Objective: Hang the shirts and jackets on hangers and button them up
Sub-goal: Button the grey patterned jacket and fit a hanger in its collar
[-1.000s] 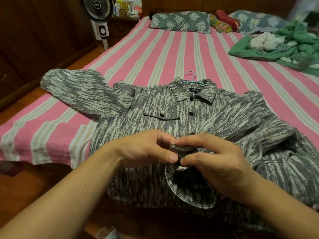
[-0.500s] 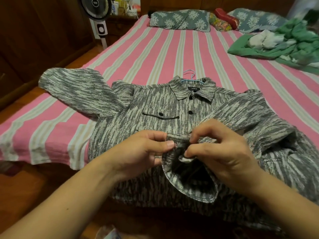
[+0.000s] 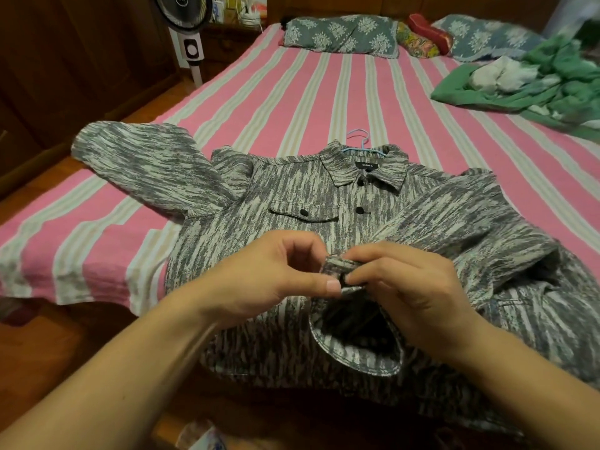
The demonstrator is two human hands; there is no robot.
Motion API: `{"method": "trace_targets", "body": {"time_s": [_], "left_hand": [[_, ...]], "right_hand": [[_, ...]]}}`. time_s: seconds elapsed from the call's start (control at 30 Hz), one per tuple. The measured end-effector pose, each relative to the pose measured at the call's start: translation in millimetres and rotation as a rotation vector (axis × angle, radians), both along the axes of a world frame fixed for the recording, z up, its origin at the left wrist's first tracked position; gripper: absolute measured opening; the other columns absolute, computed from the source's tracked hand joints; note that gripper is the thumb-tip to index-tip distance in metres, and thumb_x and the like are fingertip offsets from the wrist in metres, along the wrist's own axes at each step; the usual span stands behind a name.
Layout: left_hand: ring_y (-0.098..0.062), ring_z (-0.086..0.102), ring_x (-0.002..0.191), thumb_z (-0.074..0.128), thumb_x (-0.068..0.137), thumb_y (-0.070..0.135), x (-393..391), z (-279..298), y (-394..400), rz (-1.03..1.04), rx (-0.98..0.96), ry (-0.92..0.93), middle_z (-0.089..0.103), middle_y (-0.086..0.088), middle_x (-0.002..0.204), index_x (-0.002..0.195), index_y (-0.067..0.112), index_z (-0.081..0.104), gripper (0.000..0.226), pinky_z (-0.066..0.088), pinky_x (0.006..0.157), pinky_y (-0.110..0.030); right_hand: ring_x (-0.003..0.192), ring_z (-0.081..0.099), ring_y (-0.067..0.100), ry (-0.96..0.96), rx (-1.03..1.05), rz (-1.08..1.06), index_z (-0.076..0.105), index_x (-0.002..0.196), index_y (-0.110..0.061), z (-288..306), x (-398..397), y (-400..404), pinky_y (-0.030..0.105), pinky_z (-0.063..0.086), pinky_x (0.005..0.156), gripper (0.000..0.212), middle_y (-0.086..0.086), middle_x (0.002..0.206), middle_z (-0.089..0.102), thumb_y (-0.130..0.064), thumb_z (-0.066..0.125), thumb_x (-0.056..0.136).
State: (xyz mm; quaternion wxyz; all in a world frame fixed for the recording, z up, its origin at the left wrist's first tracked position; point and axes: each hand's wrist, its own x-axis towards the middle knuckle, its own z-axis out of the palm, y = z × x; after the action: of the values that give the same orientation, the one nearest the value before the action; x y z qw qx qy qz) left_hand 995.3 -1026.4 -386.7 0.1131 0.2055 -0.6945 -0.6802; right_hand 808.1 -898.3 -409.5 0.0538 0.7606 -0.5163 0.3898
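head view: fingertips of both hands meet on the cuff (image 3: pixel 341 271) of a grey mottled jacket (image 3: pixel 292 196). the left hand (image 3: pixel 276 280) curls thumb and forefinger onto the cuff's near edge; the right hand (image 3: pixel 406 287) pinches the folded band from the other side, fingers bent close with little gap between them. whether a button sits between them cannot be told. judged from this, the cuff is being buttoned; doing it well means holding the band taut, lining hole over button and pushing through with the thumb. the jacket lies front up on a pink striped bed (image 3: pixel 292 92), collar buttoned, a blue hanger hook (image 3: pixel 358 138) showing above the collar. a green cloth pile (image 3: pixel 535 79) lies at the far right.
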Motion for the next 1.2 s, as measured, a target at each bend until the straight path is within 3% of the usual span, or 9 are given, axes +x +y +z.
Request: {"method": "trace_targets", "body": {"time_s": [0.2,0.3,0.4,0.53,0.67,0.87,0.93,1.1,1.2], "left_hand": [[-0.009,0.064,0.073,0.080,0.079,0.018,-2.8,-10.3,20.9,0.283,-0.613,0.201,0.067,0.006,0.075,0.077,0.025,0.071,0.012,0.049,0.069,-0.020],[-0.006,0.061,0.080,0.076,0.084,0.006,-0.9,-19.2,24.2,0.325,-0.945,0.261,0.065,0.007,0.083,0.087,0.013,0.072,0.008,0.048,0.071,-0.020],[-0.014,0.064,0.086,0.073,0.087,-0.002,1.9,-27.7,23.6,0.275,-1.099,0.300,0.068,-0.001,0.093,0.098,0.005,0.073,0.013,0.053,0.076,-0.029],[-0.023,0.063,0.076,0.071,0.091,-0.002,2.6,-30.2,25.2,0.302,-1.196,0.350,0.067,-0.008,0.084,0.093,-0.001,0.074,0.005,0.051,0.064,-0.039],[-0.030,0.061,0.069,0.068,0.093,0.000,6.0,-32.1,26.1,0.337,-1.253,0.381,0.063,-0.011,0.076,0.087,-0.004,0.074,0.010,0.049,0.058,-0.044],[-0.009,0.063,0.091,0.066,0.095,0.010,16.5,-23.1,11.8,0.269,-0.820,0.132,0.064,0.008,0.093,0.108,0.020,0.077,0.020,0.050,0.082,-0.025],[-0.003,0.061,0.097,0.066,0.098,0.018,26.6,-15.9,-10.6,0.314,-0.747,-0.048,0.064,0.014,0.100,0.116,0.028,0.075,0.023,0.048,0.087,-0.021],[-0.016,0.065,0.083,0.063,0.094,0.009,84.3,-9.8,-93.2,0.947,-0.224,-0.054,0.072,-0.002,0.102,0.105,0.030,0.071,0.025,0.052,0.079,-0.034],[-0.021,0.059,0.071,0.056,0.087,0.008,122.4,-14.1,-117.1,1.210,-0.007,0.022,0.065,-0.009,0.102,0.122,0.024,0.061,0.039,0.047,0.067,-0.036]], "right_hand": [[0.090,0.068,0.017,-0.086,-0.024,-0.078,0.069,0.087,-0.001,-1.2,1.8,-3.4,0.033,0.055,0.074,0.011,0.006,0.101,0.070,0.006,0.061,0.089],[0.097,0.066,0.006,-0.193,0.090,-0.099,0.060,0.110,-0.017,0.2,5.6,-2.0,0.028,0.056,0.085,0.038,-0.009,0.102,0.065,0.008,0.065,0.082],[0.100,0.063,0.006,-0.075,0.175,-0.001,0.062,0.129,-0.019,1.1,2.3,-5.2,0.018,0.050,0.089,0.054,-0.006,0.106,0.064,0.007,0.065,0.081],[0.097,0.064,0.021,0.118,0.035,0.007,0.073,0.111,0.000,-2.7,0.3,-11.0,0.029,0.052,0.086,0.022,0.010,0.107,0.069,-0.005,0.057,0.097],[0.083,0.064,0.032,0.259,-0.125,-0.095,0.071,0.099,0.011,-9.1,7.1,-12.2,0.037,0.055,0.071,0.032,0.019,0.096,0.069,-0.007,0.045,0.104],[0.065,0.055,0.024,0.265,0.032,-0.286,0.064,0.091,-0.005,-5.8,14.5,-18.5,0.039,0.050,0.051,0.009,0.006,0.086,0.058,-0.013,0.063,0.089],[0.057,0.044,0.022,0.256,0.082,-0.434,0.049,0.080,-0.015,5.6,23.4,-36.1,0.034,0.037,0.048,0.020,-0.001,0.079,0.046,-0.024,0.066,0.085],[0.056,0.030,0.020,0.123,0.075,-0.719,0.035,0.080,-0.016,46.7,42.0,-114.8,0.029,0.013,0.049,0.030,-0.004,0.077,0.034,-0.026,0.062,0.089],[0.064,0.048,0.025,0.007,0.535,-0.665,0.045,0.077,-0.015,45.1,58.2,-162.6,0.031,0.027,0.052,0.039,0.000,0.071,0.050,-0.047,0.050,0.098]]}}
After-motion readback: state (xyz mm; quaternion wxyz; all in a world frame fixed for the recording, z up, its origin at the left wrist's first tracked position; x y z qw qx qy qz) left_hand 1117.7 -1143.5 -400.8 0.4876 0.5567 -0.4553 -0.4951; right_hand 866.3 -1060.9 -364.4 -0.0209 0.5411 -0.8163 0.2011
